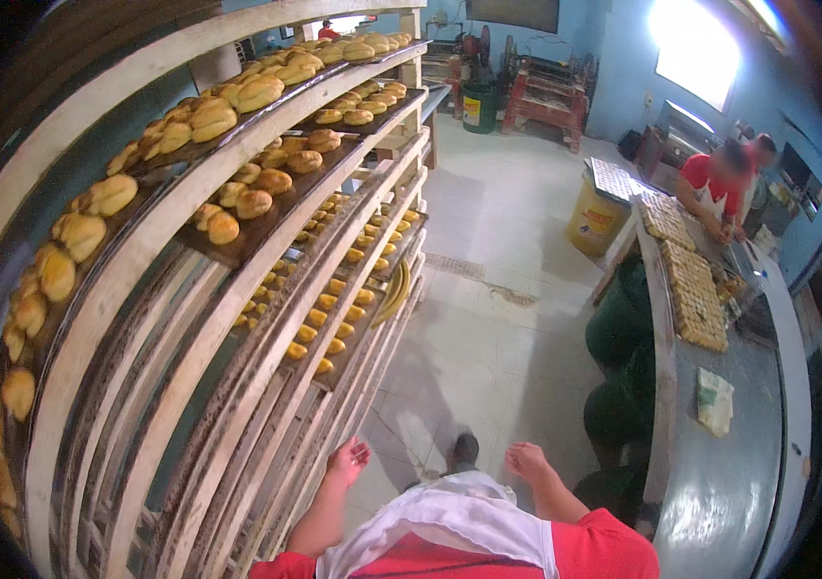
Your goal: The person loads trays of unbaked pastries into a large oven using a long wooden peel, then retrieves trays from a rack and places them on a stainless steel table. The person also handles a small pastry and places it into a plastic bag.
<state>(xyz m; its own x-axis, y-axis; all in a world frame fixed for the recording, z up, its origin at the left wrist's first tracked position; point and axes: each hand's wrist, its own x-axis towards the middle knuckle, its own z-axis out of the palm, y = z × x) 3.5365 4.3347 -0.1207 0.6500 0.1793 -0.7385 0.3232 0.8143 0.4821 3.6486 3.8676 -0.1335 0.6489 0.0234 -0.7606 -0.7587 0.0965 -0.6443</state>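
Observation:
My left hand (348, 461) is held out beside the lower rails of a wooden bakery rack (237, 405), its fingers loosely curled with nothing seen in them. On the other side of my white apron (447, 506), my right hand (526, 459) hangs over the floor, fingers bent; its inside is hidden. Trays on the rack bear large golden bread rolls (259, 93), browner rolls (253, 203) and small yellow pieces (335, 346). A curved yellow-green object (393, 293) rests at the edge of one lower tray.
To the right runs a metal-topped worktable (722, 463) with blocks of small dough pieces (693, 293) and a cloth or bag (715, 402). Dark green bins (617, 326) stand under it. Co-workers in red (718, 177) work at its far end, near a yellow barrel (597, 217). Red machines (545, 101) stand farther back.

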